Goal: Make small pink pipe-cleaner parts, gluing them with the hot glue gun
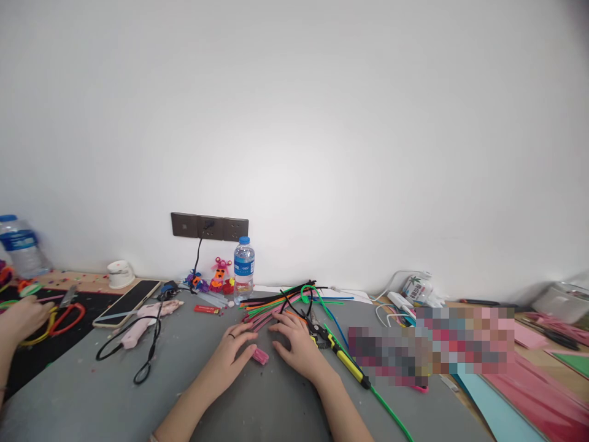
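Observation:
My left hand (pixel 235 352), with a ring on one finger, rests on the grey mat, fingers stretched out. Beside its thumb tip lies a small pink piece (pixel 260 356); I cannot tell whether they touch. My right hand (pixel 293 341) is palm down with fingers spread, reaching to the near ends of a loose bunch of coloured pipe cleaners (pixel 267 305). Neither hand visibly grips anything. Just right of my right hand are yellow-and-black pliers (pixel 347 362), their jaws toward the pipe cleaners.
A water bottle (pixel 243 270) stands behind the bunch. To the left lie a pink glue gun (pixel 135 331) with its black cord, a phone (pixel 126 303) and orange-handled scissors (pixel 69 319). Another person's hand (pixel 27 316) is at the far left. Coloured sheets (pixel 534 393) lie right.

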{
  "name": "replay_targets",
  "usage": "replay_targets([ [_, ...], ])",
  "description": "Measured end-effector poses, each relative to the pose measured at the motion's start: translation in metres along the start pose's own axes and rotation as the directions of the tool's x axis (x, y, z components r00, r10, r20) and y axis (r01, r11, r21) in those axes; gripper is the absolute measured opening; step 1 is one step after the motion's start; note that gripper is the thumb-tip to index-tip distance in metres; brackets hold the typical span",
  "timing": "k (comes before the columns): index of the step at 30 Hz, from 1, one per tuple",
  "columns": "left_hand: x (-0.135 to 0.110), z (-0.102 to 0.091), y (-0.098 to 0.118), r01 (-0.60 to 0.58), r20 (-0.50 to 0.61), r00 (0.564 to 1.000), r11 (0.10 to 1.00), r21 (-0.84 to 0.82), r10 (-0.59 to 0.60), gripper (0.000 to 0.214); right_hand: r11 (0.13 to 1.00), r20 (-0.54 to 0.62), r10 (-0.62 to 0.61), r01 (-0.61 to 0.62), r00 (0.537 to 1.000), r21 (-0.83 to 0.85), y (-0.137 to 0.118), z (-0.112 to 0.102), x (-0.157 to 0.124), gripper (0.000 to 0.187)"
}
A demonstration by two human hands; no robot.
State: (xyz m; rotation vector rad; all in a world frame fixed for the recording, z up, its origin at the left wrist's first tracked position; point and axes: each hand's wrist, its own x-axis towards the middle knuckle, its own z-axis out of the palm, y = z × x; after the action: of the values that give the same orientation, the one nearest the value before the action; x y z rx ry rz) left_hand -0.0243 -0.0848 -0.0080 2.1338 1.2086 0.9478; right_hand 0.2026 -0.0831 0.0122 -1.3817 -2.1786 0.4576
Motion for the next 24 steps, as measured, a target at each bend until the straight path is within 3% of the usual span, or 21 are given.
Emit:
replay_targets([
  [7,-0.0007,0.0037,-0.0043,0.011,-0.017,1.000,1.000,0.028,-0.011,0.024,0.999,0.041,-0.049,0.049,0.998,0.010,-0.0050,0.0006,-0.0025,0.039],
  [24,-0.0007,0.0046,-0.0041,0.025,-0.004,1.000,0.996,0.081,-0.025,0.031,0.999,0.039,-0.025,0.023,0.999,0.040,-0.0054,0.0016,-0.0020,0.037],
])
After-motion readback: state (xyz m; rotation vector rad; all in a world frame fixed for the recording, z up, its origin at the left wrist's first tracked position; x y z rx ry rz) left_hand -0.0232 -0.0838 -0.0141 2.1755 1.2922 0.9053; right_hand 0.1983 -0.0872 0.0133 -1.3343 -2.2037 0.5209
